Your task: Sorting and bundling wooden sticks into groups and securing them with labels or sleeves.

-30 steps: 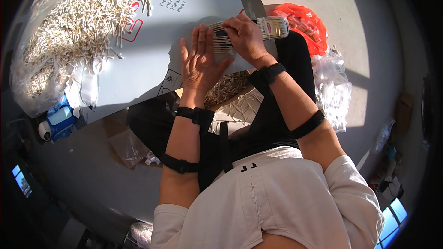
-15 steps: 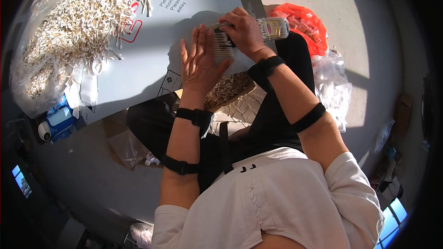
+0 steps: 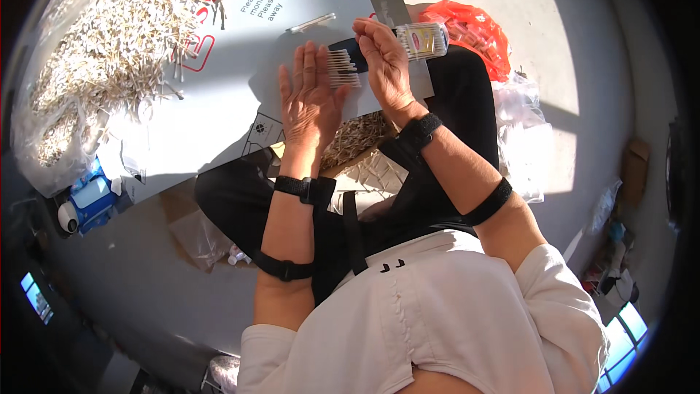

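My left hand (image 3: 308,95) lies flat and open on a white printed board (image 3: 219,95), fingers spread. Beside its fingertips a small row of thin pale sticks (image 3: 341,69) lies lined up on the board. My right hand (image 3: 383,62) hovers over that row with fingers curled; I cannot tell whether it pinches any sticks. Just right of it a clear round tub (image 3: 423,39) packed with sticks lies on its side at the board's edge. A large heap of loose pale sticks (image 3: 109,36) covers the board's far left.
An orange plastic bag (image 3: 474,29) and clear plastic bags (image 3: 521,131) lie on the floor at right. More sticks fill a box (image 3: 357,138) on my lap. Blue items (image 3: 91,197) sit at the left, and a cardboard box (image 3: 636,168) at far right.
My left hand has flattened onto the board, and the row of sticks now lies exposed next to its fingertips. My right hand stays above the row.
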A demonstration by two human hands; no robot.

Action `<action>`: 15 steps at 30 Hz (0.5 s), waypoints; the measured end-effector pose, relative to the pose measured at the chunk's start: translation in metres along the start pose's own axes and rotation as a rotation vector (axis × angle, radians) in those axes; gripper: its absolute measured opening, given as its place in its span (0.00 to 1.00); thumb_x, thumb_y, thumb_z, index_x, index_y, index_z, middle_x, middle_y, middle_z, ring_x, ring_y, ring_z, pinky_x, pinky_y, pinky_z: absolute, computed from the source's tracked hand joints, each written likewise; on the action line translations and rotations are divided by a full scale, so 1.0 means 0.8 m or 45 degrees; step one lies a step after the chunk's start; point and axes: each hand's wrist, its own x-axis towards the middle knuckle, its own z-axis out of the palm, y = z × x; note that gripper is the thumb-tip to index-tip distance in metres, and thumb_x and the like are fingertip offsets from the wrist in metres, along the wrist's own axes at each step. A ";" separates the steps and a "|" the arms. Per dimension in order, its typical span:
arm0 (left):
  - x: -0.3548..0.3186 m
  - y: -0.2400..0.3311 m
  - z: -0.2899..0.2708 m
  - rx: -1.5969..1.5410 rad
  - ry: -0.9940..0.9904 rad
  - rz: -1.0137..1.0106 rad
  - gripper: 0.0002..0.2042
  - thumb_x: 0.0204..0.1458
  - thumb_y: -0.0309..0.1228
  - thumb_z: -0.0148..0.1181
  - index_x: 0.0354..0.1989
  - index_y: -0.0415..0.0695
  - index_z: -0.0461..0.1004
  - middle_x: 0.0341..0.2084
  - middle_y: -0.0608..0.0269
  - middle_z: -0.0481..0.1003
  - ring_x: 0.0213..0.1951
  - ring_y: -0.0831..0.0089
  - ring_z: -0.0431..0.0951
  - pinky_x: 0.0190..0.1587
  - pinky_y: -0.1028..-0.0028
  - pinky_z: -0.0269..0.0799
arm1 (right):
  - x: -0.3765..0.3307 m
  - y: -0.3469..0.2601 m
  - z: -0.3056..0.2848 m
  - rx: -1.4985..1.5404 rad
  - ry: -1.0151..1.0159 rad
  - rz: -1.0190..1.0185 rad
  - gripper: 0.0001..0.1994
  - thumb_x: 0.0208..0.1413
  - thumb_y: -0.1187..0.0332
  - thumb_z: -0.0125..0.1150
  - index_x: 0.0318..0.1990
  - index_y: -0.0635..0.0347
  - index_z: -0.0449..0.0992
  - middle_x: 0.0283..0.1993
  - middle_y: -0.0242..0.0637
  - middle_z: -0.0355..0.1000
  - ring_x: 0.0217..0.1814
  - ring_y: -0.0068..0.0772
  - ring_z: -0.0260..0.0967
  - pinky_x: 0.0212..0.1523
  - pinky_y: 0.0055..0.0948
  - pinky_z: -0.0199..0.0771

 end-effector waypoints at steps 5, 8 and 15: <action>0.005 -0.005 0.002 -0.085 0.058 -0.019 0.34 0.58 0.43 0.55 0.70 0.41 0.53 0.70 0.49 0.53 0.71 0.55 0.51 0.71 0.54 0.44 | -0.033 0.000 0.012 0.100 0.002 0.045 0.16 0.68 0.73 0.45 0.60 0.66 0.68 0.65 0.39 0.63 0.66 0.26 0.59 0.67 0.25 0.58; 0.014 -0.010 0.000 -0.654 0.359 -0.098 0.31 0.62 0.39 0.51 0.70 0.40 0.52 0.69 0.45 0.52 0.70 0.51 0.52 0.70 0.57 0.49 | -0.032 0.001 0.020 0.142 0.055 0.055 0.16 0.69 0.73 0.45 0.61 0.65 0.68 0.66 0.40 0.62 0.67 0.27 0.58 0.67 0.25 0.57; 0.042 -0.005 0.010 -1.023 0.485 -0.167 0.19 0.65 0.33 0.44 0.60 0.37 0.66 0.59 0.45 0.67 0.63 0.52 0.64 0.65 0.60 0.59 | -0.022 0.009 0.031 0.189 0.086 -0.009 0.17 0.69 0.72 0.46 0.61 0.66 0.67 0.64 0.39 0.65 0.65 0.27 0.61 0.66 0.24 0.59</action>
